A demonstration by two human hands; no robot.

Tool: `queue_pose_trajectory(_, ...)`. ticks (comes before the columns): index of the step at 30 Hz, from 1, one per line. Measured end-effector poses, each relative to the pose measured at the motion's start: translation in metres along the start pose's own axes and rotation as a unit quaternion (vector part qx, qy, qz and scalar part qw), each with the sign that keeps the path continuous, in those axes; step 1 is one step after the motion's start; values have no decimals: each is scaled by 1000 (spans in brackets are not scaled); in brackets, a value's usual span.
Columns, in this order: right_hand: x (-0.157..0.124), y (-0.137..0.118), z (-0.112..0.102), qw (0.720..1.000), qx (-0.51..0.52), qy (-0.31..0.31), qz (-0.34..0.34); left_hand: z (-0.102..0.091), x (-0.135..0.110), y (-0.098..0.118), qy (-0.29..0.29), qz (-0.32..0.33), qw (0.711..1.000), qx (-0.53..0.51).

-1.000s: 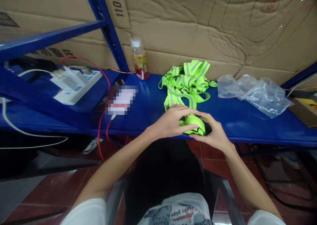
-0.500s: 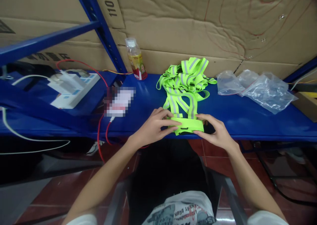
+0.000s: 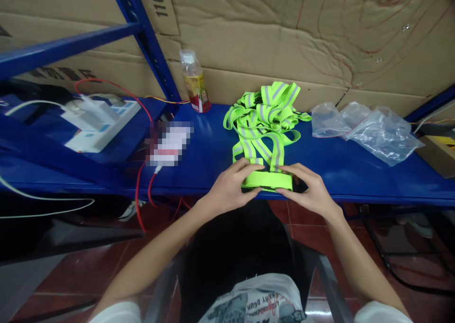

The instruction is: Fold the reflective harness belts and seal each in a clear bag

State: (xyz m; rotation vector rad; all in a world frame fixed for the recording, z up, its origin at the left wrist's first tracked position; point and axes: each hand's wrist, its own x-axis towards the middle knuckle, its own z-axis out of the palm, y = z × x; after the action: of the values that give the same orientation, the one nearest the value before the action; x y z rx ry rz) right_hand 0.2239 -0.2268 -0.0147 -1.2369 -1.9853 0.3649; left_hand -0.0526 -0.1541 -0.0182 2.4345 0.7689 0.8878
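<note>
- While both hands grip it, the folded reflective vest strap [image 3: 267,180] lies at the front edge of the blue shelf [image 3: 213,147].
- Left hand [image 3: 229,191] fingers clamp its left end; right hand [image 3: 308,190] fingers clamp its right end.
- Cardboard [image 3: 249,38] behind reads "1100", cut off.
- Red-labelled bottle [image 3: 194,83] holds yellow drink; label unreadable.
- Clear plastic bags [image 3: 369,126]: contents unclear.

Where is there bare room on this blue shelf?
Bare patches: between the pixelated item and the reflective straps, and in front of the plastic bags, right of the right hand. Crowded around the straps and power strip.
</note>
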Motion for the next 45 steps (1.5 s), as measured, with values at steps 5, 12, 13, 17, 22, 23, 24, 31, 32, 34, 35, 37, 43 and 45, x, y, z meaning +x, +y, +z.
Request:
queue_pose_trajectory(5, 2, -3, 2, 1000, -15, -23, 11, -10, 9, 2, -81, -35, 995, 40)
queue_pose_trajectory(12, 6, -4, -7, 998, -23, -45, -30, -31, 11, -2, -129, 9, 991, 46)
queue_pose_trajectory(13, 7, -4, -8, 998, -31, -50, -35, -32, 11, -3, -128, 17, 991, 40)
queue_pose_trajectory(17, 11, -5, -4, 993, -84, -61, -54, -33, 8, -8, -120, 35, 992, 29)
queue_pose_trajectory(22, 14, -4, -1, 987, -127, -51, -83, -32, 6, -6, -93, 32, 995, 24)
queue_pose_trajectory(23, 14, -4, -1, 987, -127, -54, -80, -32, 6, -5, -88, 32, 995, 28)
queue_pose_trajectory(24, 15, -5, -1, 987, -128, -58, -76, -32, 6, -3, -83, 34, 995, 33)
queue_pose_trajectory(31, 18, -13, -1, 983, -156, -63, -75, -28, 7, -3, -43, 57, 996, 50)
queue_pose_trajectory(32, 18, -14, -1, 982, -159, -65, -73, -28, 6, -4, -41, 56, 997, 44)
queue_pose_trajectory(34, 18, -14, 0, 982, -163, -68, -72, -31, 5, -4, -42, 51, 997, 37)
queue_pose_trajectory(35, 18, -15, 0, 981, -167, -70, -73, -33, 5, -4, -45, 51, 997, 39)
queue_pose_trajectory(37, 18, -15, 0, 979, -176, -74, -75, -36, 4, -1, -55, 56, 996, 47)
queue_pose_trajectory(43, 17, -13, 3, 984, -140, -28, -108, -38, 11, 0, -50, 62, 997, 8)
queue_pose_trajectory(45, 15, -11, 5, 986, -115, -12, -117, -38, 14, -4, -38, 51, 998, -30)
